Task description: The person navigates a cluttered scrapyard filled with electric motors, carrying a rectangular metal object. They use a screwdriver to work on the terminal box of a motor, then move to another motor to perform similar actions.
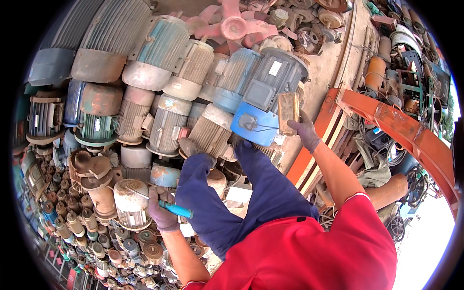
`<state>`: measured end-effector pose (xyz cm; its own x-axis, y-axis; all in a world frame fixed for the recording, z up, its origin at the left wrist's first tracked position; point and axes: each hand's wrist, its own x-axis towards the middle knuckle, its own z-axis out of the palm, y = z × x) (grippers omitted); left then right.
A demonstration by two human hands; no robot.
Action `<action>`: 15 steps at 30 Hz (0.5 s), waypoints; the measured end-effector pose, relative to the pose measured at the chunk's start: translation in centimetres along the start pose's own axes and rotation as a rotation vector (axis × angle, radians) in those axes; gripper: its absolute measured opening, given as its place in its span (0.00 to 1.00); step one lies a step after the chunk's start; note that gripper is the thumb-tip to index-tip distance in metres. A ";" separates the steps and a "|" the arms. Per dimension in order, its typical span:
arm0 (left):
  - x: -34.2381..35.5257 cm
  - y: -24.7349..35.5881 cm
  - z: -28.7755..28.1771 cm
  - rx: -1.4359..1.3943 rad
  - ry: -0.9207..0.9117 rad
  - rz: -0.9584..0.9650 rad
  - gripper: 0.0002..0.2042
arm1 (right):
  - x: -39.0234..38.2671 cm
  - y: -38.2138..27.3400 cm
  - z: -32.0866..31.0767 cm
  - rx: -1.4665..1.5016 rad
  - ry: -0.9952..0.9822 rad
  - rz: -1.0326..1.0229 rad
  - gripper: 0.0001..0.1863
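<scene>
My left hand (163,210), in a greyish glove, is closed round a screwdriver with a teal handle (177,210). Its thin shaft points up and left, over a rusty white-topped motor (130,200). My gloved right hand (306,131) grips the lower end of a worn, yellowish-brown rectangular block (288,112), held upright. Just left of the block is a bright blue boxy part (256,124) with a dark middle and dark wires. Behind it lies a large grey-blue finned motor (273,79) with a square box on its side.
Old electric motors (162,43) are packed in rows ahead and to the left, with many smaller ones at the lower left. A pink fan (234,28) lies at the far side. On the right an orange steel beam (401,121) curves past piled scrap and an orange cylinder (375,72).
</scene>
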<state>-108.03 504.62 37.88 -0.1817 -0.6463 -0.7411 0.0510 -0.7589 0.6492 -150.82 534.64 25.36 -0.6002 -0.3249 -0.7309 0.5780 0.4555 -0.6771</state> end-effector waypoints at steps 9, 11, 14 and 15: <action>0.8 -2.7 4.0 0.161 -0.054 -0.047 0.19 | 12.1 3.2 -0.7 -0.172 0.182 -0.145 0.43; 0.8 -3.1 4.0 0.193 -0.052 -0.057 0.20 | 13.2 3.2 0.1 -0.241 0.189 -0.145 0.43; 1.3 -3.7 3.4 0.195 -0.195 -0.113 0.19 | 16.0 6.5 -2.3 -0.351 0.326 -0.220 0.43; 1.2 -3.8 3.5 0.177 -0.157 -0.112 0.18 | 16.1 6.5 -2.1 -0.401 0.352 -0.232 0.43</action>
<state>-111.86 507.01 35.18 -0.3276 -0.5280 -0.7836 -0.1482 -0.7903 0.5945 -157.88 534.06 9.41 -0.8733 -0.1898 -0.4487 0.1962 0.7060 -0.6805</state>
